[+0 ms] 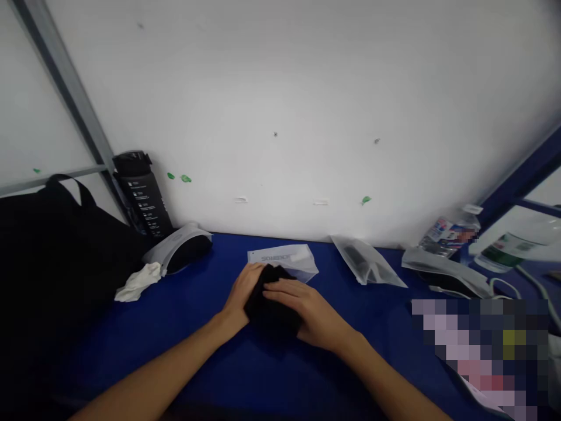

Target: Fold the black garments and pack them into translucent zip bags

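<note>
Between my two hands is a folded black cloth item [274,316], held just over or on the blue table; its exact kind I cannot make out. My left hand [245,292] grips its left side, with the fingertips partly hidden behind the cloth. My right hand [307,307] lies over its upper right part, fingers bent across the top and thumb down the right side. Right behind the cloth lies a frosted zip pouch [302,260] with grey lettering, flat on the table.
A blue table [210,374] meets a white wall. At left are a black bag [56,280], white tissue [139,282], a filled pouch [177,248] and a black bottle [144,196]. At right are frosted pouches [366,260], plastic bottles [451,231] and a pixelated area.
</note>
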